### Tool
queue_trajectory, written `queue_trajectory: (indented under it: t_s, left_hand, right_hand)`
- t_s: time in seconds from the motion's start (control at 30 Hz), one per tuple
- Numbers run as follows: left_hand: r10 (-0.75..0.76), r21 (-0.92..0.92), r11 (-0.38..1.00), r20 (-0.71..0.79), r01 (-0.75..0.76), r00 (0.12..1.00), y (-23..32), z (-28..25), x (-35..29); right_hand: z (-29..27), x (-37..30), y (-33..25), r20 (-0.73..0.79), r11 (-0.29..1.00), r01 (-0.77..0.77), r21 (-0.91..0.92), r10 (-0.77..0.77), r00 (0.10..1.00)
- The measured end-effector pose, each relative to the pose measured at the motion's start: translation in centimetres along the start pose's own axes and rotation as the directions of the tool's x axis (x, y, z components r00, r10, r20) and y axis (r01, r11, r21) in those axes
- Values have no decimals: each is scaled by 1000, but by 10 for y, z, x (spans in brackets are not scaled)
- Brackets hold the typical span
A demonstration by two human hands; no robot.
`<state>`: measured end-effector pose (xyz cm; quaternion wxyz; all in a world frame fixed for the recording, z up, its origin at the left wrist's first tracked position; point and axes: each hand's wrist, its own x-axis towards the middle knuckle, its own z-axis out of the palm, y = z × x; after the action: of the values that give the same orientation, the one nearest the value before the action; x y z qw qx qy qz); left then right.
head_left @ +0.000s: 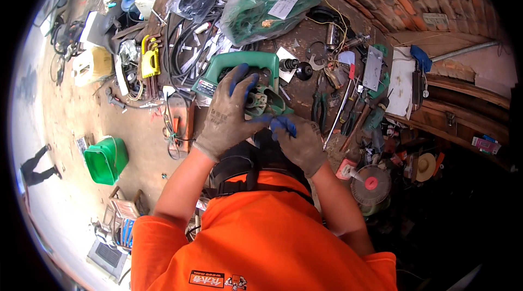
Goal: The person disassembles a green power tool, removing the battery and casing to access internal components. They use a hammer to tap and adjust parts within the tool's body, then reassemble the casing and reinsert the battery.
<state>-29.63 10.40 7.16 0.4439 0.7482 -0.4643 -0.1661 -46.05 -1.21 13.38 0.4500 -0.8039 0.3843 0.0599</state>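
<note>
With the gloved left hand (pixel 227 114) gripping the green plastic power tool (pixel 245 81) and the right hand (pixel 298 143) apparently pinching something small beneath, the tool could slip onto the crowded tabletop (pixel 305 37).

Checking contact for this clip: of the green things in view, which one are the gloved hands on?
The green power tool with the loop handle, under the left hand; green bucket and bagged green item lie untouched.

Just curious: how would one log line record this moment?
left hand: on green power tool | right hand: at tool's underside | cluttered workbench
</note>
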Motion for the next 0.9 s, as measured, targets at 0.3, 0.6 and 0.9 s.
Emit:
queue_trajectory:
  t_s: [0.3,0.6,0.9]
  left_hand:
    - [7,-33,999,64,-5,998,-3,-9,2]
    - [1,-7,1000,100,-1,995,-4,-10,3]
    - [-4,4,1000,180,3,984,-4,-18,6]
  right_hand:
    - [7,5,1,-20,1000,16,8,-16,1000]
    - [12,3,-3,-82,999,-28,-32,25,996]
    - [28,6,-14,1,970,-177,169,179,984]
